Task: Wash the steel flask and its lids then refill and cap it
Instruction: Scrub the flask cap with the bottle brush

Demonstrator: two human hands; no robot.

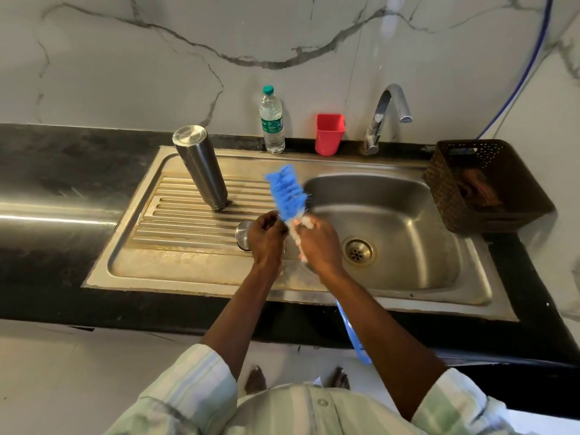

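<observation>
Both hands meet just below the middle of the frame, over the edge where the draining board joins the basin of the steel sink (pixel 194 277). The right hand (pixel 318 243) is clamped around the soapy neck of a blue bottle brush (pixel 287 191), whose bristle head sticks up and away from the person while the blue handle runs back under the forearm toward the lower right. The left hand (pixel 266 238) has its fingers curled close against the brush's foamy stem, pinching or rubbing it; whether something small is also held in it, I cannot tell. The steel flask (pixel 201 169) stands upside down on the ribbed draining board at left of centre, mouth down, apart from the hands, which suggests its body is already scrubbed and left to drain. A small steel lid (pixel 243 235) sits on the board just behind the left hand. No water visibly runs from the tap (pixel 387 116) at upper right. I judge the work roughly midway: lids apparently being scrubbed or the brush cleaned, with refilling and capping still ahead. A plastic water bottle (pixel 271 120) and a red cup (pixel 329 133) wait on the bench at the back.
</observation>
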